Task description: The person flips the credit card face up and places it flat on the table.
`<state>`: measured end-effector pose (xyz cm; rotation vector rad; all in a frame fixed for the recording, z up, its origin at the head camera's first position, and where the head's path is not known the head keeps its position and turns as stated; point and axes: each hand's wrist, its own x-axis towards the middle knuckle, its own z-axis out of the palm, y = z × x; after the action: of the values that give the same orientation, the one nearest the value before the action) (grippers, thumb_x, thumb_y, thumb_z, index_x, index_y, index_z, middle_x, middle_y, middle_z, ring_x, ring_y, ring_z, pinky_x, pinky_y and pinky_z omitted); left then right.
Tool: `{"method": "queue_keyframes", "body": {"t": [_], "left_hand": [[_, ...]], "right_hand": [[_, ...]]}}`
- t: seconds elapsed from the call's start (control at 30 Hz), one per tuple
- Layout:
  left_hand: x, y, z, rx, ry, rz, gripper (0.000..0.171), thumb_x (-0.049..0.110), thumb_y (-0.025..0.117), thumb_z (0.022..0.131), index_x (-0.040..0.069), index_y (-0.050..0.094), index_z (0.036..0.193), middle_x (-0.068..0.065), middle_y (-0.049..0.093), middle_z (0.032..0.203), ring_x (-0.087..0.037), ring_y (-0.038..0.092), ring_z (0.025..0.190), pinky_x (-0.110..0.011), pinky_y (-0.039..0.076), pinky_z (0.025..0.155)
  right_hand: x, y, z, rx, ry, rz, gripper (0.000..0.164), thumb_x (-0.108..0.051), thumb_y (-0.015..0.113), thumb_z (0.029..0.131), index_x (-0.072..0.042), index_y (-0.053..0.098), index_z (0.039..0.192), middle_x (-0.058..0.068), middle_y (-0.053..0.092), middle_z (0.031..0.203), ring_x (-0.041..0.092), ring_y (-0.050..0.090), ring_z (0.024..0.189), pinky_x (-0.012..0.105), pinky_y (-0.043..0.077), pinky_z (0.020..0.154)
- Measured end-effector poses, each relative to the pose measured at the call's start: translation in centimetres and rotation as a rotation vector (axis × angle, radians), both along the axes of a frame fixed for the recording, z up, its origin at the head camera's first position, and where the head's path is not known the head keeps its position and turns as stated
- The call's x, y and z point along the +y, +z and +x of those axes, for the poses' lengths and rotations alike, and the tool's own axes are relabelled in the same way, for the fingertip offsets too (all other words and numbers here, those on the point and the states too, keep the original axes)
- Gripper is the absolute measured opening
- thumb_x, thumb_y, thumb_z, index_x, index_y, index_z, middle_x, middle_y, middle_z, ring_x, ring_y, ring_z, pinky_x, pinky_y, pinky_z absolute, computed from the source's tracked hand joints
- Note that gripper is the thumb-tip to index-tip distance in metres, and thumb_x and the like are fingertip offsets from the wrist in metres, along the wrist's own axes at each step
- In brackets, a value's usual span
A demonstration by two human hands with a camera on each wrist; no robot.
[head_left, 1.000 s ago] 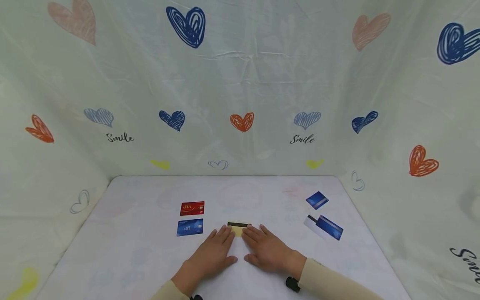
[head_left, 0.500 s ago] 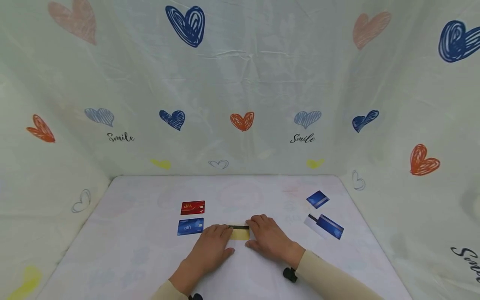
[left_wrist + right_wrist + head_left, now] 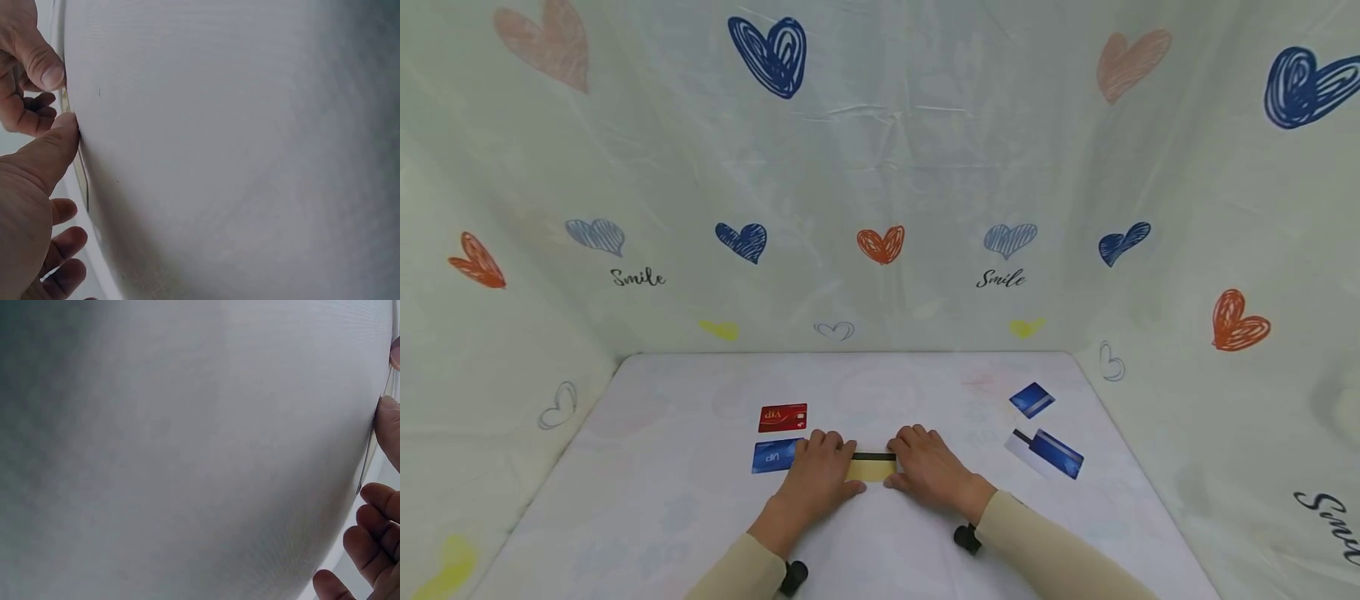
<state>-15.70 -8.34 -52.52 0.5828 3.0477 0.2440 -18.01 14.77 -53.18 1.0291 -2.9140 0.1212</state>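
A gold card with a black stripe (image 3: 871, 472) lies flat on the white table between both hands in the head view. My left hand (image 3: 818, 471) holds its left end, with the thumb at the near edge and the other fingers curled toward the far edge. At the right end, my right hand (image 3: 932, 468) holds the card in the same way. In the left wrist view the card is seen edge-on, with the left thumb (image 3: 56, 144) against it. The right wrist view shows the right thumb (image 3: 389, 428) at the card's edge.
Left of the hands lie a red VIP card (image 3: 782, 417) and a blue VIP card (image 3: 773, 456), its corner by the left fingers. At the right are a blue card (image 3: 1032, 400) and another blue card (image 3: 1057, 454) overlapping a pale strip with a black stripe.
Both hands went from lying flat with straight fingers to curled around the card's ends. The left hand moved left, and the gold card shifted slightly nearer and left, showing more of itself.
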Motion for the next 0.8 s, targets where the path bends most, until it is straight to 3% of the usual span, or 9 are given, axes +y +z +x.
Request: {"method": "queue_keyframes", "body": {"t": [0.47,0.8], "left_hand": [[-0.11,-0.16,-0.07,0.002,-0.006,-0.009,0.070,0.059,0.081,0.086,0.011,0.068,0.135,-0.010,0.063,0.122,-0.031,0.051,0.118,-0.052,0.048,0.100],[-0.44,0.36,-0.26,-0.015,-0.005,0.012,0.068,0.055,0.087,0.082,0.009,0.067,0.128,-0.010,0.063,0.121,-0.030,0.050,0.116,-0.054,0.046,0.103]], "right_hand": [[-0.14,-0.26,-0.37,-0.040,-0.009,-0.027,0.045,-0.049,0.075,0.096,-0.013,0.066,0.121,-0.002,0.060,0.114,0.015,0.050,0.101,0.034,0.045,0.089],[-0.17,-0.33,-0.28,-0.041,-0.001,-0.038,0.046,-0.048,0.076,0.096,-0.012,0.066,0.124,-0.001,0.061,0.115,0.015,0.052,0.104,0.034,0.044,0.089]]}}
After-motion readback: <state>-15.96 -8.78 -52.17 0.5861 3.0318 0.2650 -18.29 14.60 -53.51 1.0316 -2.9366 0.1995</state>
